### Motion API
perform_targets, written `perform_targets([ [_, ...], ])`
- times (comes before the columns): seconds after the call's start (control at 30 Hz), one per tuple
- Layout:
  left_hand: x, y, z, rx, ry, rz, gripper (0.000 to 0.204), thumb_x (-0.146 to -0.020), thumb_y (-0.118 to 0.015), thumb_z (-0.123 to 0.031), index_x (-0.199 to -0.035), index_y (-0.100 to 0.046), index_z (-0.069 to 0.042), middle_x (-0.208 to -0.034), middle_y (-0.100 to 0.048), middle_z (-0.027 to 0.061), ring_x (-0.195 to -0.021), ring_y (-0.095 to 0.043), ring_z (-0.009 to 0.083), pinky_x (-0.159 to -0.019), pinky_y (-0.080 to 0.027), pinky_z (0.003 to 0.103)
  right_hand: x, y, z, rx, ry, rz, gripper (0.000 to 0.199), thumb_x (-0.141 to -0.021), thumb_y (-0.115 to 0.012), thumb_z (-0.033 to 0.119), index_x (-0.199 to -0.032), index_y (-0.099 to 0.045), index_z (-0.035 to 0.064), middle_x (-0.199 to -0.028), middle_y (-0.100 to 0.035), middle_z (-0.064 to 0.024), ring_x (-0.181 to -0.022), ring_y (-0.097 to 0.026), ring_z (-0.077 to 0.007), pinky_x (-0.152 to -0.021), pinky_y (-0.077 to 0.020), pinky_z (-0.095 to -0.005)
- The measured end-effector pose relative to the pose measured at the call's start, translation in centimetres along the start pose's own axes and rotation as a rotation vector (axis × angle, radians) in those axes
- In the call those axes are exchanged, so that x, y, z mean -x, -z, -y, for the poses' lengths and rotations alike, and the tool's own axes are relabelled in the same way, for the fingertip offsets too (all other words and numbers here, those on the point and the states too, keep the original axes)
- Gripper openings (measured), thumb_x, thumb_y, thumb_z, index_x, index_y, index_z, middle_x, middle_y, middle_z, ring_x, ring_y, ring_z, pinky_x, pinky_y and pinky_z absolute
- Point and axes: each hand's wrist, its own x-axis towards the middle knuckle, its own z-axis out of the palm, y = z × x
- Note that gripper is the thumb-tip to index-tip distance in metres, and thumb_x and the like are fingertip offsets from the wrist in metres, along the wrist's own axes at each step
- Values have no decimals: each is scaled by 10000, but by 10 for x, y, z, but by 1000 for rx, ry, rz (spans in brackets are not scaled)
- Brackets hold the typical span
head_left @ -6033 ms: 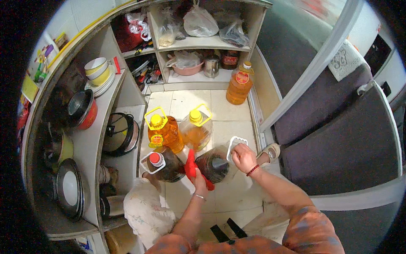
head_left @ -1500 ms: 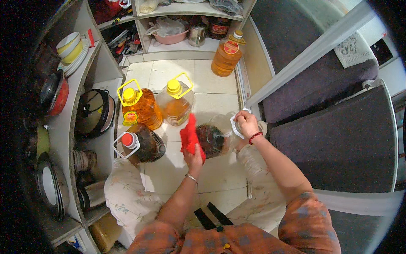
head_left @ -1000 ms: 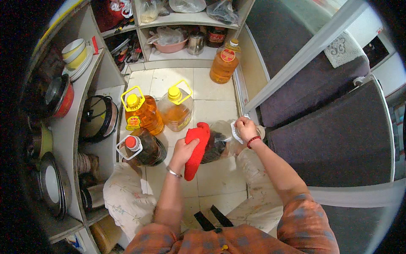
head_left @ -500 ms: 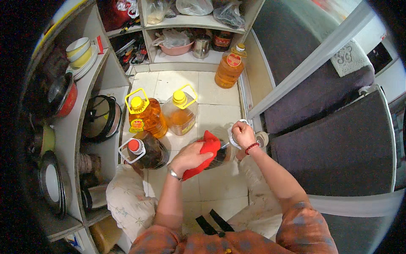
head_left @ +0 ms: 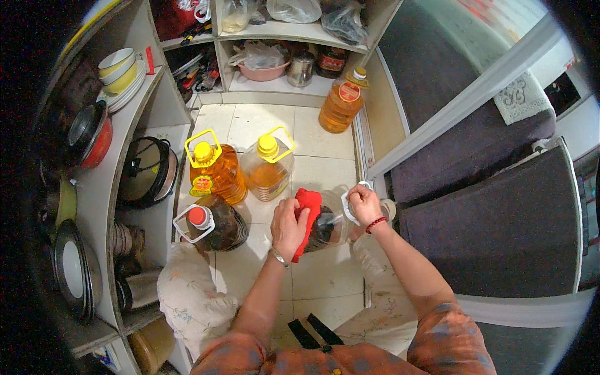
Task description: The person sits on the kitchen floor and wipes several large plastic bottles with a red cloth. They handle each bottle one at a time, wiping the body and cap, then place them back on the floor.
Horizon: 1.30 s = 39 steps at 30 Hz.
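A clear plastic jug (head_left: 335,229) with dark contents or backing lies tilted on its side between my hands. My right hand (head_left: 365,205) is closed around the white handle (head_left: 347,207) at its neck end. At the other end, my left hand (head_left: 289,229) presses a red cloth (head_left: 309,215) against the jug's base. Nearby on the left stands a dark jug (head_left: 219,228) with a red cap and white handle. Behind it are a full jug of orange oil (head_left: 226,178) and a partly filled jug (head_left: 267,172), both with yellow caps and handles.
Another oil jug (head_left: 341,106) stands at the far right by the sliding door frame (head_left: 437,106). Shelves (head_left: 134,119) on the left hold bowls, pans and plates. The back shelf holds a pink basin (head_left: 265,72) and a metal pot (head_left: 301,69). My knees flank the tiled floor (head_left: 275,275).
My left hand has turned more upright and the red cloth has shifted from the jug's side to its base end. My right hand moved slightly down and right, still on the handle.
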Motion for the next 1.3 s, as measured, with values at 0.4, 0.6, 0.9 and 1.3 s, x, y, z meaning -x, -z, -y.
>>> perform_targets([
  [0.4,17,-37,104,517,309,-56,601,-833,-673,-354,-1315,-445,-78,-1097,-644,167,-1001,-618,307,-887,-473,396,8,-4,31,89,89,93,218,-820,-525,238,-805,-653,63,-718,-640,-169,-679,-638,-323,-627,-496,-401],
  [0.6,27,-33,12,212,-5,-181,454,-796,-696,-215,-1191,-552,-43,-1142,-610,174,-1032,-570,359,-900,-442,431,13,-7,21,28,143,76,193,-817,-520,189,-815,-658,53,-725,-644,-166,-668,-641,-325,-617,-502,-392],
  [0.9,-1,-28,71,102,31,-65,412,-843,-652,-233,-1215,-560,-80,-1127,-621,162,-1031,-570,363,-913,-440,433,12,-5,17,-46,141,119,172,-821,-524,149,-799,-654,40,-694,-647,-132,-614,-639,-246,-586,-503,-349],
  [1.3,36,-52,26,241,47,-174,500,-796,-690,-235,-1237,-523,-66,-1155,-585,152,-1064,-538,350,-935,-425,427,-3,11,-10,35,129,27,198,-846,-496,134,-805,-646,11,-711,-637,-110,-655,-604,-204,-625,-480,-320],
])
